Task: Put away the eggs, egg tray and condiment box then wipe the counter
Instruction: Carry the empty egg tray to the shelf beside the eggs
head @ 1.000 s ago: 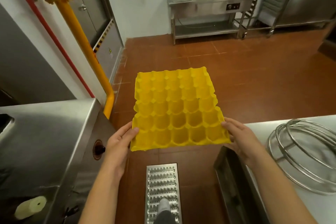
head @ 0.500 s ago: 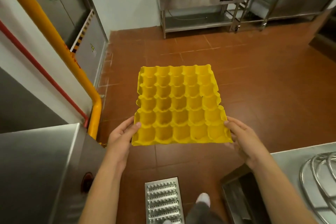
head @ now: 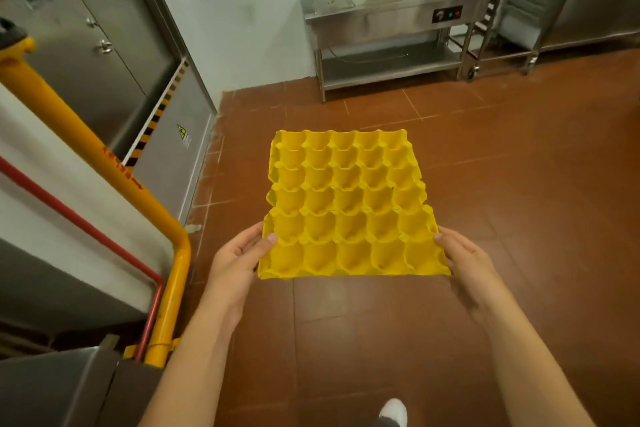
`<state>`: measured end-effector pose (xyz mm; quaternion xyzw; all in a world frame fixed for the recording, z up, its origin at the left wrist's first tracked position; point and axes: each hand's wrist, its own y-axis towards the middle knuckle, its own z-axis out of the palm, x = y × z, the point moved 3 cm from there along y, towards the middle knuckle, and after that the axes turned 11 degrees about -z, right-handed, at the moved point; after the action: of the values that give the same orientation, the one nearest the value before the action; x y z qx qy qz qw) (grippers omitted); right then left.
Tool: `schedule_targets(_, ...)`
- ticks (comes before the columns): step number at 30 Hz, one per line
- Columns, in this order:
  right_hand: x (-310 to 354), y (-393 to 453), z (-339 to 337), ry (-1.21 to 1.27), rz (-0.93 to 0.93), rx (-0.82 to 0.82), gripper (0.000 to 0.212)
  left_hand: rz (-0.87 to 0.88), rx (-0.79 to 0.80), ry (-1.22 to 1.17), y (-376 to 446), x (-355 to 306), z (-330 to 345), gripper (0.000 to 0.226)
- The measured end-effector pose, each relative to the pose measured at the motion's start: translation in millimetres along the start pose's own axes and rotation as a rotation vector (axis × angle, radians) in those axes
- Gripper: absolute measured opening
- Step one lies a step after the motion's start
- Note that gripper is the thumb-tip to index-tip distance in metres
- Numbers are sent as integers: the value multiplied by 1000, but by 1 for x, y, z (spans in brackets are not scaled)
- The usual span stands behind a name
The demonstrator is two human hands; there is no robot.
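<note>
Head view: the yellow egg tray [head: 349, 204], its cups bare, is held level over the red tiled floor [head: 519, 184]. The left hand [head: 239, 255] and right hand [head: 462, 258] pinch its 2 near corners, thumbs on top.

You have walked forward with the egg tray [head: 349, 208]: the steel surface with its wire rings on your right and the floor drain grate have left your view. The steel cabinet on your left has slid to the bottom corner, and the steam table [head: 391, 31] stands nearer.
</note>
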<state>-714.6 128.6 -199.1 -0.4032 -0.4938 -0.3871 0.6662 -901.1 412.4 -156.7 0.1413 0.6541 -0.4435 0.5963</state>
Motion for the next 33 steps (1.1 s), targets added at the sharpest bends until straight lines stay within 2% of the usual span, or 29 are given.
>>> schedule_targets(8, 39, 87, -38, 68, -40, -31, 22, 26, 26, 8, 74, -43, 74, 54)
schedule_targets(14, 59, 120, -91, 97, -71, -192, 20, -6, 130, 87, 139, -57, 148, 47)
schedule_targets(21, 80, 156, -161, 130, -134, -449, 12, -41, 344, 264, 238, -76, 260, 49)
schedule_targets(27, 93, 167, -212, 133, -167, -743, 14, -84, 659, 393, 322, -93, 396, 53)
schedule_targets(33, 105, 168, -237, 156, -237, -1010, 20, -114, 934, 423, 359, -104, 514, 50)
